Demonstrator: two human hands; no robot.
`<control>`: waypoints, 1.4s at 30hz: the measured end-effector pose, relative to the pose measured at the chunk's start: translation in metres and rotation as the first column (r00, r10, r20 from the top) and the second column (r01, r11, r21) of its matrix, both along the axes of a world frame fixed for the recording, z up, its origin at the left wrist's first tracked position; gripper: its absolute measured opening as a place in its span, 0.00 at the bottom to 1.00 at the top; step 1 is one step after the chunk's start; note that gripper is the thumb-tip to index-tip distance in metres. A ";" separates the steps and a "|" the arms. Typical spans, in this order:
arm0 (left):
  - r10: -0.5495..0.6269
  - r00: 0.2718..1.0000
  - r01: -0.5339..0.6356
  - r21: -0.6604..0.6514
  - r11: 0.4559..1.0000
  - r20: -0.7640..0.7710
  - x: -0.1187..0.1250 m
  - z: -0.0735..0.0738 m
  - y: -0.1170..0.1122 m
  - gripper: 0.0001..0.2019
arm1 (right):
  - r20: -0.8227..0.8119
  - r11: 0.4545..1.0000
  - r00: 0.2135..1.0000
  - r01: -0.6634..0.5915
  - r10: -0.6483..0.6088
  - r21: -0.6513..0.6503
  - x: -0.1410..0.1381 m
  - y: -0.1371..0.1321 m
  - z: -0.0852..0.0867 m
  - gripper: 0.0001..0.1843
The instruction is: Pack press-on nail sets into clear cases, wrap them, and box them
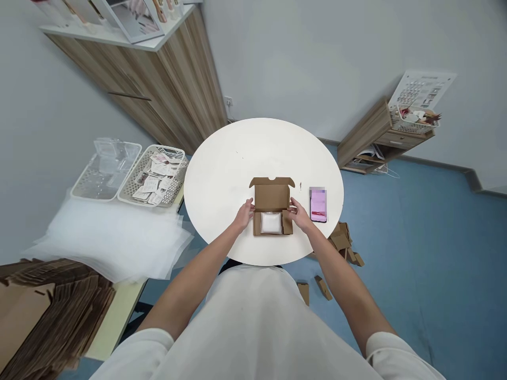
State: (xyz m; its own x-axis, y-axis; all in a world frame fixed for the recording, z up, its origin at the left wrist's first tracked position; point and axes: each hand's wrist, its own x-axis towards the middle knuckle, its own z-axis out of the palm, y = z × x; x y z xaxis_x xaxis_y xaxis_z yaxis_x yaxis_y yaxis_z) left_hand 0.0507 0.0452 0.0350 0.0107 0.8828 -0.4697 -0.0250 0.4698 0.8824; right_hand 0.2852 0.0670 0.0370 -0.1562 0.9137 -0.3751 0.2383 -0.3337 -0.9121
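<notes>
A small brown cardboard box lies open on the round white table, its lid flap standing up on the far side. A white padded packet lies inside it. My left hand touches the box's left wall, fingers curled against it. My right hand pinches the box's right side flap. A pink phone lies flat on the table just right of my right hand.
Two white mesh baskets stand on a side table to the left, one with several sachets. Clear plastic sheets and stacked flat cartons lie nearer. Cardboard scraps litter the blue floor. A wooden cabinet stands behind.
</notes>
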 end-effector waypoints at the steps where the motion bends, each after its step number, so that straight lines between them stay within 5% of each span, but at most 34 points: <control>1: 0.000 1.000 0.000 -0.017 1.000 0.002 0.000 -0.001 0.000 0.35 | -0.002 1.000 1.000 -0.013 0.013 -0.002 -0.001 -0.001 0.000 0.38; 10: -0.149 0.989 0.146 -0.090 0.985 -0.023 -0.007 0.007 0.013 0.39 | -0.080 0.996 0.996 -0.048 0.042 -0.077 -0.003 0.005 0.014 0.26; 21: -0.195 0.981 0.194 -0.078 0.978 0.005 -0.015 0.013 -0.020 0.38 | -0.065 0.983 0.982 -0.179 0.176 -0.048 0.022 -0.026 0.014 0.28; 28: -0.252 0.968 0.253 -0.057 0.966 0.017 -0.015 0.028 -0.027 0.31 | 0.200 0.994 0.973 -0.106 0.111 -0.039 0.022 -0.033 0.010 0.23; 33: -0.269 0.910 0.328 0.150 0.933 -0.315 -0.007 0.026 -0.022 0.42 | 0.241 0.995 0.970 0.037 -0.014 -0.092 0.024 -0.036 0.004 0.32; 37: -0.217 0.846 0.317 0.132 0.939 -0.488 0.003 0.019 -0.008 0.28 | 0.226 0.965 0.971 0.127 -0.075 -0.230 0.031 -0.043 -0.004 0.40; 42: -0.170 0.771 0.252 0.049 0.966 -0.613 0.009 0.016 0.012 0.18 | 0.138 0.931 0.985 0.147 -0.106 -0.335 0.031 -0.054 -0.013 0.35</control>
